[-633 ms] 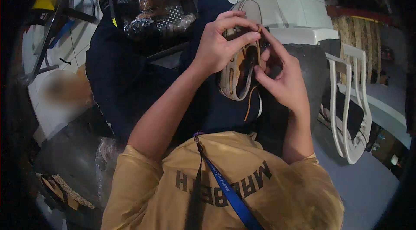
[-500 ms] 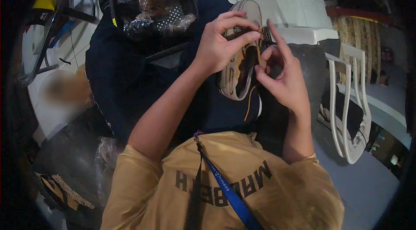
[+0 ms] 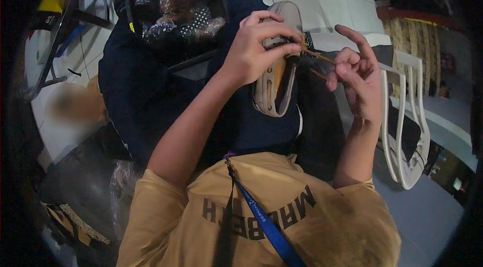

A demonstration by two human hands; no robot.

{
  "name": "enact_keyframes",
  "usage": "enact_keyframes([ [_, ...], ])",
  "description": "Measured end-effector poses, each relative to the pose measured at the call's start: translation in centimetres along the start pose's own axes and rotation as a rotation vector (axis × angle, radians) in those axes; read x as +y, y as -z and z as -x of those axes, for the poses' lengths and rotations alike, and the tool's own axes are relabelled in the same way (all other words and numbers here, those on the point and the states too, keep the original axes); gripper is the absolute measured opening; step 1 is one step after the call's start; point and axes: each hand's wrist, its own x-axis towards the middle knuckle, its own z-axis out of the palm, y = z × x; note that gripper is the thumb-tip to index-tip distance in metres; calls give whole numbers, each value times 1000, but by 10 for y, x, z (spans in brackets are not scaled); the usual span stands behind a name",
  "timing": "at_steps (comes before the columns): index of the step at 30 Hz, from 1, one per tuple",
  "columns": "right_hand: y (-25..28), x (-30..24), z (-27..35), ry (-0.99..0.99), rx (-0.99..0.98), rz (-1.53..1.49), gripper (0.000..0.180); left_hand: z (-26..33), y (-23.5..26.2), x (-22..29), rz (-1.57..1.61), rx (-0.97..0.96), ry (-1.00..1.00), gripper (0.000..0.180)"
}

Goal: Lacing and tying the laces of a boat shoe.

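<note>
Left hand [image 3: 251, 51]: fingers curled over the upper of a grey slip-on shoe [image 3: 275, 73], pressing it from above, thumb side hidden behind it. Right hand [image 3: 359, 78]: thumb and bent fingers pinching a thin tan lace [image 3: 316, 56], forefinger raised free. The lace runs taut from the shoe's vamp, just under the left fingertips, out to the right hand, which sits to the right of the shoe and apart from it. The shoe is held in mid-air, toe pointing away, opening toward the wearer, above a dark blue cloth [image 3: 146, 91] on the lap. Risks, as judged: the pinch is small, so the lace may slip free under tension; a hard pull may twist the shoe out of the one-handed hold and drop it onto the cloth; the lace may fray or snap at its eyelet. Beyond the shoe's toe lies a bag of wrapped items [image 3: 171, 0]; right of it, a white plastic chair [image 3: 405, 131].
</note>
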Motion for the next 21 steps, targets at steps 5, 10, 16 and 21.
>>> enact_keyframes([
  [5,4,6,-3,50,53,-212,59,-1,-1,-3,-28,-1,-108,23],
  [10,3,1,-6,130,-1,-411,62,2,-5,7,-56,73,-42,25],
  [16,20,-20,-53,488,165,-112,63,2,-8,5,19,69,44,22],
  [21,17,0,-64,1015,517,399,69,5,-8,2,52,113,102,20],
])
